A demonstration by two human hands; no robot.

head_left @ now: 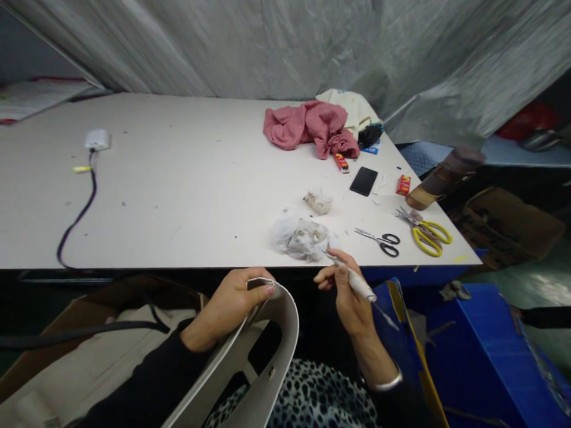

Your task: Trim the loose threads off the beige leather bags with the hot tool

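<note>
My left hand [234, 306] grips the top edge of a pale, bent panel [289, 324] with cut-out openings, which curves down over the lap. To its right, my right hand [350, 297] is closed around a white-wrapped, pen-like tool [357, 282], its thin tip pointing up and left toward the table edge. Just beyond that tip lies a crumpled, stained white wad [306, 239] on the table [178, 178]. A smaller whitish block [319, 201] sits behind the wad. The tool and the panel are apart.
Black-handled scissors [381, 241] and yellow-handled scissors [428, 232] lie at the right, near a brown bottle [446, 175]. Farther back are a black flat object [364, 181], small red boxes [403, 185] and a pink cloth [312, 125]. A blue bin [482, 345] stands below right.
</note>
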